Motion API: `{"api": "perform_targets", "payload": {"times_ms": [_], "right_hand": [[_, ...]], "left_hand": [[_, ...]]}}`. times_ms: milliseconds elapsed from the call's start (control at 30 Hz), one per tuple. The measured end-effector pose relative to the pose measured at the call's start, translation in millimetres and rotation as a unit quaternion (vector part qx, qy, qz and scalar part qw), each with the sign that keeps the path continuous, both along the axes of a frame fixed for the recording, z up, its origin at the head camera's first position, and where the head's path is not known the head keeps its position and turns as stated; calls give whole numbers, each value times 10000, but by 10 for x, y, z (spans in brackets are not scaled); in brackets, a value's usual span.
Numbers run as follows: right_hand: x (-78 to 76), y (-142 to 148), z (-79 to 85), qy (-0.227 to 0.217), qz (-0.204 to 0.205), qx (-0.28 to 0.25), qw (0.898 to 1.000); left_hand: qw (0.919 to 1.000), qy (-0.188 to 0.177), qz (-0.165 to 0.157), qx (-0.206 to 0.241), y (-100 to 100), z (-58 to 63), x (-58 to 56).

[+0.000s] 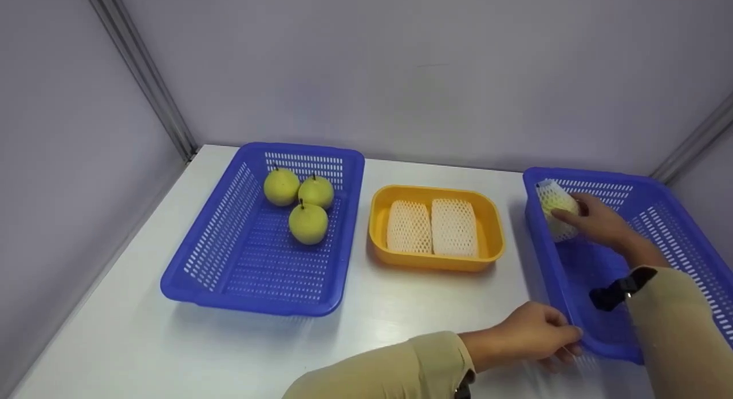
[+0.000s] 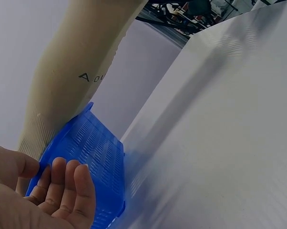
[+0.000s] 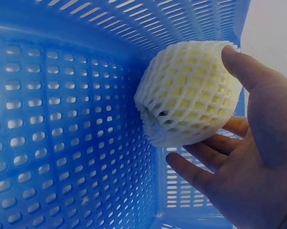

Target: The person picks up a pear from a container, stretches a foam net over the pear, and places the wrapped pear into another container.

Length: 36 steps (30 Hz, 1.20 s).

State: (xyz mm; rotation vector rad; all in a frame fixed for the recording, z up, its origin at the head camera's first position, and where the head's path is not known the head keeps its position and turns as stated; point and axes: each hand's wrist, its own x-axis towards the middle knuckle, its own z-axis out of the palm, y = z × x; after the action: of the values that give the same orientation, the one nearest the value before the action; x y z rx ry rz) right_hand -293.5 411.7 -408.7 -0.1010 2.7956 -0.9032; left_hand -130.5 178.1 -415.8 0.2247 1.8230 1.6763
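Observation:
In the head view, my right hand (image 1: 601,224) is inside the right blue basket (image 1: 595,350), near its back left corner. It holds a pear in a white foam net (image 1: 553,207); the right wrist view shows the thumb on one side of the netted pear (image 3: 191,90) and fingers beneath it. Yellow skin shows through the mesh. My left hand (image 1: 529,333) is at that basket's near left corner. The left wrist view has its thumb and forefinger pinching the blue rim (image 2: 67,131), while the other fingers curl loosely.
The left blue basket (image 1: 252,301) holds three bare yellow-green pears (image 1: 308,222). Between the baskets stands a yellow tub (image 1: 438,263) with two white foam nets (image 1: 454,227) lying side by side. Grey panels (image 1: 435,90) enclose the white table (image 1: 395,313) at the back and sides.

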Motion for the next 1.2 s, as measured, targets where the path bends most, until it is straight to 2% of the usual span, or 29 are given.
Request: {"api": "perform_targets", "payload": {"times_ms": [300,567,667,767,900,1033,1200], "right_hand": [[-6,-11,130,109,-81,-129,9998],[34,-9,300,202,-268,-47,9994],[75,-38,387,288,-329,10,9990],[125,-89,502,407,-414,74,9983],[194,-199,702,484,-567,53,9972],[274,-317,895,618,-615,-184,9960],[367,-489,1037,1035,-587,-475,9918]], "left_hand": [[9996,7,-222,-177,-8,4,-31],[9943,-180,-945,-458,-131,79,-88],[9876,-148,-1403,-692,-257,188,-123],[9776,14,-1917,-867,-412,348,-165],[9675,338,-2312,-964,-607,591,-194],[9601,782,-2492,-994,-806,809,-236],[9557,1419,-2438,-837,-1094,1054,-356]]}}
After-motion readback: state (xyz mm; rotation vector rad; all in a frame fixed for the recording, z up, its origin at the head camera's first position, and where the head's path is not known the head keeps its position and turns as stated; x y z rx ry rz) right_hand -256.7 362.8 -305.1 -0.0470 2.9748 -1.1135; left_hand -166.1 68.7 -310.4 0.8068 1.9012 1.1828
